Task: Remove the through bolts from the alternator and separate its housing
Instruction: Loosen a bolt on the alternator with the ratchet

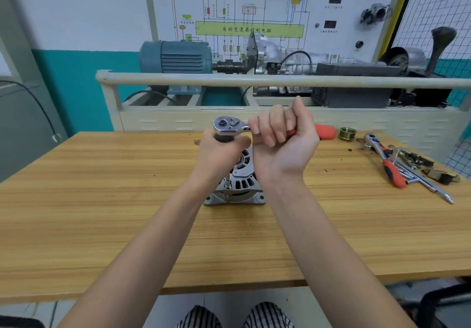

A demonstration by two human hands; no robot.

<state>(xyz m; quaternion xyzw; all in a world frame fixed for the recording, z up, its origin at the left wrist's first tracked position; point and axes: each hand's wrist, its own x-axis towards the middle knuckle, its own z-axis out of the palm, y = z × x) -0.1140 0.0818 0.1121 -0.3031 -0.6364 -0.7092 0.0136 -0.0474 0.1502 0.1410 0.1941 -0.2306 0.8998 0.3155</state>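
While the ratchet sits on a bolt, the turning geometry reads as follows:

Alternator: the alternator (238,187) stands on the tabletop (102,200) at the middle, round vented face up, partly hidden behind both wrists.

Bolt: the bolt head itself is hidden under the socket; it lies at the near-left edge of the housing, so its long axis runs straight down into the alternator.

Extension: a thin extension bar (227,182) rises upright from that spot and disappears into the left hand.

Ratchet: the ratchet (230,125) has its chrome head directly above the bar, and its red handle runs level, out to the right.

Left hand: the left hand (220,153) has its grip wrapped round the dark piece just under the ratchet head, keeping the upright column steady over the bolt.

Right hand: the right hand (283,139) has its grip curled round the handle near the head, palm toward the person; the red end pokes out beyond it on the right.

Key relation: handle at a right angle to the bolt's axis, so the coming swing is likely a flat arc around the left hand's column.

Risk: I judge that any tilt of the bar could slip the socket off.

Nearby: a brass-coloured pulley (348,133) and a second ratchet (382,155) lie far right.
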